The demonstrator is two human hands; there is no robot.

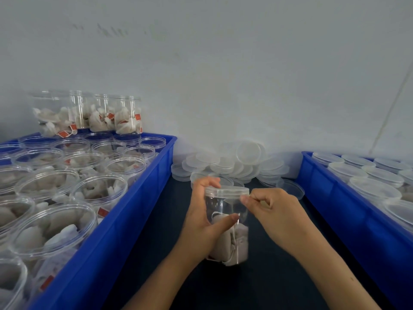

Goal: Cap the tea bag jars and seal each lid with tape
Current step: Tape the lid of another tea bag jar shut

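Observation:
A clear plastic jar [232,238] with tea bags in its lower half stands on the dark table between two blue crates. A translucent lid [226,190] sits on its mouth. My left hand [201,218] grips the jar from the left, thumb across the front wall and fingers behind the lid. My right hand [274,213] is at the lid's right edge, thumb and forefinger pinched together; the pinched item is too small and clear to identify. No tape roll shows.
The left blue crate [125,222] holds several open jars of tea bags, with more stacked at its far end [89,115]. A heap of loose lids [237,164] lies against the wall. The right blue crate [335,211] holds several capped jars.

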